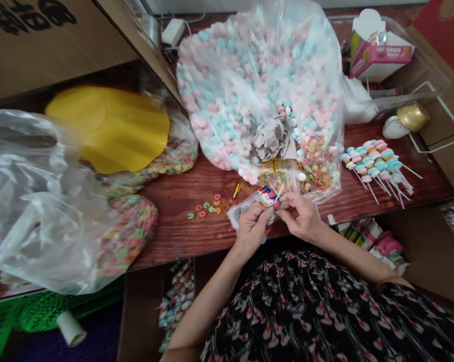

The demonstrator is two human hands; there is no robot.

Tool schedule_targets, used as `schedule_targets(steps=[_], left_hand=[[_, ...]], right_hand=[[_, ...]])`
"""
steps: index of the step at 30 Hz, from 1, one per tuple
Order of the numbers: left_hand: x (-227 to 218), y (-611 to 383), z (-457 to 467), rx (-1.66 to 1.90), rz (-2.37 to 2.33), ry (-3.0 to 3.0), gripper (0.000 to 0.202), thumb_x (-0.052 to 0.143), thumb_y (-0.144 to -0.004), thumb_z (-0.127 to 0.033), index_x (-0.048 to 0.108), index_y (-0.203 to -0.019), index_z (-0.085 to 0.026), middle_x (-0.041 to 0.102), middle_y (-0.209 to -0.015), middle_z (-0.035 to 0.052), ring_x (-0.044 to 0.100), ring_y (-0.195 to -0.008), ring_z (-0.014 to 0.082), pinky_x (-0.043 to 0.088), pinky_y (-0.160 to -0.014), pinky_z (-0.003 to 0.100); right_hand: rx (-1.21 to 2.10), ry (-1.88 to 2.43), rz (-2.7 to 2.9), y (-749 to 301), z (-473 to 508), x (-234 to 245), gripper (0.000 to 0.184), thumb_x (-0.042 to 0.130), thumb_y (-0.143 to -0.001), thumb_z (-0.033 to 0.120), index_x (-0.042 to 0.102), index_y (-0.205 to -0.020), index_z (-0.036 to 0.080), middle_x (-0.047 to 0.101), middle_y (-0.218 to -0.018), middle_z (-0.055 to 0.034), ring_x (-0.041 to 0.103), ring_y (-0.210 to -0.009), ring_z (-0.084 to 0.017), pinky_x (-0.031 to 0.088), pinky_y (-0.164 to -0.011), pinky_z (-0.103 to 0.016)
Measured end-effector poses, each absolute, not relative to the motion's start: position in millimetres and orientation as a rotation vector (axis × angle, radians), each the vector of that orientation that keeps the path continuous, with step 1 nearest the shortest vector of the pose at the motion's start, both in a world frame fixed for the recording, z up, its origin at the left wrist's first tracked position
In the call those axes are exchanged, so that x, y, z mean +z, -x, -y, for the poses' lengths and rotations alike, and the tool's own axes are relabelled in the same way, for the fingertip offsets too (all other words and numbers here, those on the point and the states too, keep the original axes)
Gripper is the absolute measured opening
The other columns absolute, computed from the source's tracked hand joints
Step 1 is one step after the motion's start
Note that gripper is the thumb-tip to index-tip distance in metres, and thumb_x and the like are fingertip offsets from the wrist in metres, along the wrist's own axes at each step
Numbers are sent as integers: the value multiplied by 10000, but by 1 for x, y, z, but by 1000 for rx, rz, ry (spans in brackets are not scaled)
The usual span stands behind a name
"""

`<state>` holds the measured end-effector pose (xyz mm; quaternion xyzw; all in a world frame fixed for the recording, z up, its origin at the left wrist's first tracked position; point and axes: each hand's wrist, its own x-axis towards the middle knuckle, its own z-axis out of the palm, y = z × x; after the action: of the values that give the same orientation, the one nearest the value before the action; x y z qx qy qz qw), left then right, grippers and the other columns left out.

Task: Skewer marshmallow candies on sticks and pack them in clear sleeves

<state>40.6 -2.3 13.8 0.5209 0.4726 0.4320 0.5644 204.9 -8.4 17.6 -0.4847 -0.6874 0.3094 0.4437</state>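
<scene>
Both my hands meet at the near edge of the table [196, 186]. The left hand [251, 229] has thumb and fingers pinched shut on a small packet [249, 205], a clear printed sleeve lying slantwise just above my knuckles. The right hand [300, 216] is closed on the packet's upper end, fingertips tight together where a thin white stick [278, 192] pokes out. I cannot tell whether the stick sits inside the sleeve or only against it.

To do this well, I judge the left hand should hold the sleeve steady and low while the right does the fine work, with short pinches close to the mouth so the plastic does not crumple.

Just beyond my fingers lies a scatter of gold ties [272, 168], and to their left a few loose ring sweets [206, 207]. Behind them slumps a big bag of pastel sweets [257, 85], touching the table. A row of finished sweet sticks [377, 161] lies well to the right, and a yellow disc [109, 128] rests on other bags to the left.
</scene>
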Motion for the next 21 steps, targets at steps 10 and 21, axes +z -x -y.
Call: schedule_targets(steps=[10,21], left_hand=[[29,-41,1,809,-916,-1243,252,687,-795,-345,692,-619,-165,596,-617,31,507,-554,113,419,-528,232],[19,-34,-10,66,-617,-659,257,824,-566,-286,701,-629,-70,685,-549,71,499,-315,86,358,-273,162]], right_hand=[[1810,998,1400,-229,-7,15,233,672,-728,360,563,-681,159,511,-592,49,434,-550,-82,359,-545,-213],[220,242,2564,-243,3,41,290,351,-932,159,549,-720,169,474,-652,-29,376,-661,-159,347,-660,-326]])
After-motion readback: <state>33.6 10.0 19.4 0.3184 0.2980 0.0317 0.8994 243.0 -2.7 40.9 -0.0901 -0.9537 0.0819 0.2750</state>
